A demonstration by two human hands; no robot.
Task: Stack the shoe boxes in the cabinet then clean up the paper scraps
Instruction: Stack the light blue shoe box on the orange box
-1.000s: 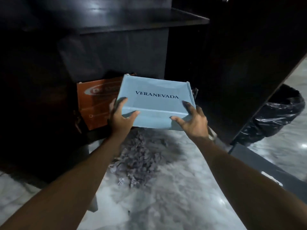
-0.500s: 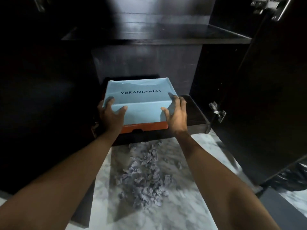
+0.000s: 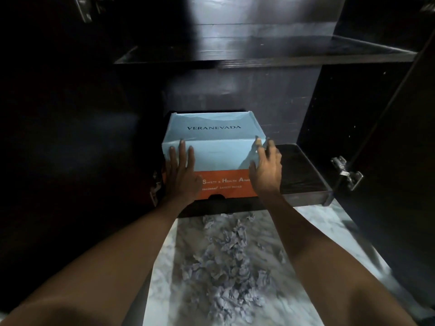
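Observation:
A light blue shoe box (image 3: 219, 142) printed VERANEVADA lies on top of an orange shoe box (image 3: 226, 184) on the bottom shelf (image 3: 303, 175) of a dark cabinet. My left hand (image 3: 182, 172) lies flat against the front left of both boxes, fingers spread. My right hand (image 3: 267, 170) cups the front right corner of the blue box, fingers apart. A heap of grey paper scraps (image 3: 226, 267) covers the marble floor in front of the cabinet, between my forearms.
An upper shelf (image 3: 259, 52) spans the cabinet above the boxes. The right door (image 3: 404, 161) stands open, with a metal hinge (image 3: 346, 172) at its edge. Bare shelf space lies to the right of the boxes.
The blue box went from being held in the air to lying on the orange box, pushed deeper into the cabinet. Both hands slid from gripping its sides to pressing its front.

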